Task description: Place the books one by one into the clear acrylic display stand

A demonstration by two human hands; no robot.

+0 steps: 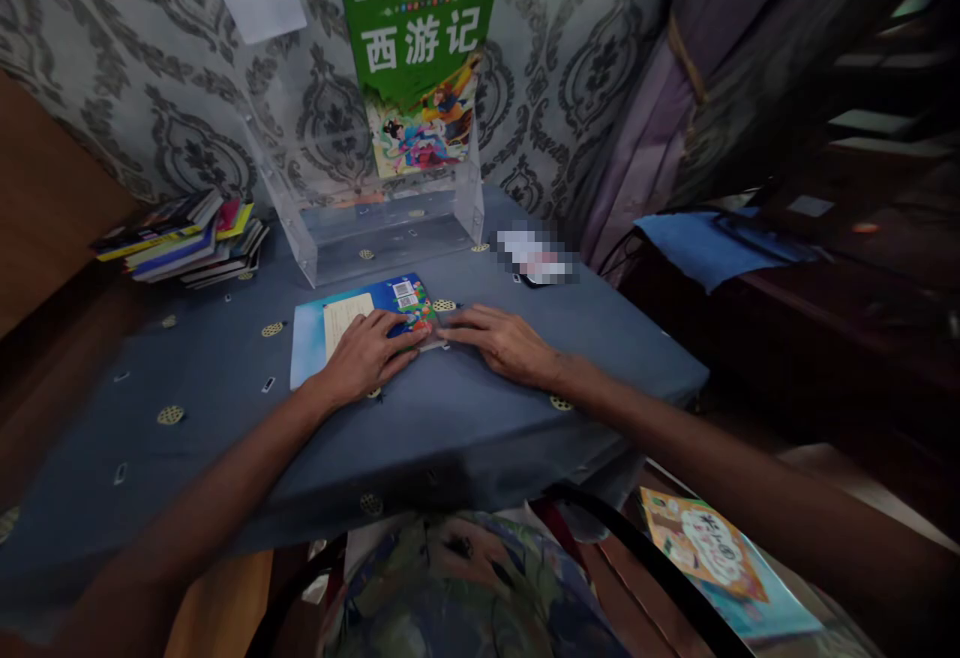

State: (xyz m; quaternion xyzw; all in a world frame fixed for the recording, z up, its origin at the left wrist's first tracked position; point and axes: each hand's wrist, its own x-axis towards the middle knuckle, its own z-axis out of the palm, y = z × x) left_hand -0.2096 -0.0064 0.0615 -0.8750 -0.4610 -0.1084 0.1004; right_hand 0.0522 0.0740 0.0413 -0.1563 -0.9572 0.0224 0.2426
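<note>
1. Left hand (pixel 367 353) lies flat, fingers spread, on a thin blue paperback book (pixel 360 323) on the grey-clothed surface (pixel 450 418).
2. Right hand (pixel 502 343) rests flat beside it, fingertips at the book's right edge, pinching nothing.

Both forearms are bare to beyond the frame edge, with no sleeve, watch, ring or bracelet visible on the left hand (pixel 367 350) or the right hand (pixel 501 342). Below, the person's lap shows a patterned garment in blue, green and beige.
</note>
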